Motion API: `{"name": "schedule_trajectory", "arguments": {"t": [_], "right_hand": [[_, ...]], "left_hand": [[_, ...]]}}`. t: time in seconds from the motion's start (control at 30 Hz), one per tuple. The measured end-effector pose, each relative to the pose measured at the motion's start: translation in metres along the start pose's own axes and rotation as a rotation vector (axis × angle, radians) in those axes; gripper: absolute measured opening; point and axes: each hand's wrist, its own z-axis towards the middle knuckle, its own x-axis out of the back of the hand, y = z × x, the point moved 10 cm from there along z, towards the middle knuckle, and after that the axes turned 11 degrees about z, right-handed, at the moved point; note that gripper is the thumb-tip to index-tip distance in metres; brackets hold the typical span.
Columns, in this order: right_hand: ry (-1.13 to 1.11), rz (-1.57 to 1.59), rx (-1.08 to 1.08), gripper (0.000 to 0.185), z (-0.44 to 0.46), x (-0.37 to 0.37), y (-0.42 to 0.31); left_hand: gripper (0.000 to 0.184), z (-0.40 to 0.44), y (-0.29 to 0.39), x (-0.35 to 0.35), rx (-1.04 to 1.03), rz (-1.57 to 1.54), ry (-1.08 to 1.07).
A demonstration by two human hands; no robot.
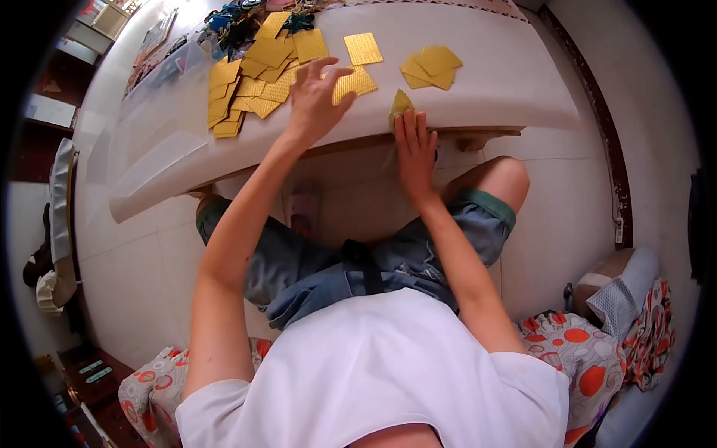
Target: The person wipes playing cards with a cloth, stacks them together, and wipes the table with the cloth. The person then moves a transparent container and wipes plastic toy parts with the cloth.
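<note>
My left hand (320, 95) reaches over the table with fingers spread and bent, nothing visibly held in it. Beneath and beside it lie a textured gold card (355, 84) and a loose heap of gold cards (258, 82). At the table's front edge, my right hand (417, 153) has its fingers stretched over a tilted, yellow-green looking card (400, 104); its thumb is hidden, and the card seems held from below. Beyond that hand sits a small overlapping group of gold cards (433, 66). One separate gold card (364, 48) lies farther back.
A white cover drapes the low table (493, 89). A clear plastic bin (168, 86) stands at the left, with shiny dark and blue pieces (231, 26) behind the heap. My knees are close to the table's wooden frame (358, 143).
</note>
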Motion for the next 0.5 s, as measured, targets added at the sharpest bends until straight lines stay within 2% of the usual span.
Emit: {"name": "schedule_trajectory", "arguments": {"t": [0.03,0.1,0.2,0.33,0.37,0.47,0.5], "right_hand": [[-0.041,-0.009,0.019,0.057,-0.003,0.003,-0.001],[0.016,-0.007,-0.004,0.057,-0.007,0.009,0.005],[0.067,0.054,0.008,0.057,-0.002,0.014,-0.005],[0.014,0.067,0.108,0.057,0.013,0.025,-0.013],[0.062,0.11,0.155,0.052,0.018,0.037,-0.012],[0.103,0.497,-0.143,0.046,0.04,0.061,0.032],[0.051,0.711,-0.357,0.037,0.042,0.068,0.051]], "left_hand": [[0.047,-0.003,0.009,-0.002,-0.023,0.07,-0.003],[0.05,-0.006,0.02,-0.007,-0.078,0.219,0.001],[0.052,-0.017,0.017,-0.015,-0.044,0.3,-0.049],[0.043,-0.019,0.033,-0.014,-0.053,0.308,0.02],[0.04,-0.024,0.037,-0.01,-0.057,0.31,0.016],[0.032,-0.029,0.033,0.002,-0.061,0.299,-0.002],[0.029,-0.033,0.022,0.002,-0.05,0.277,-0.042]]}}
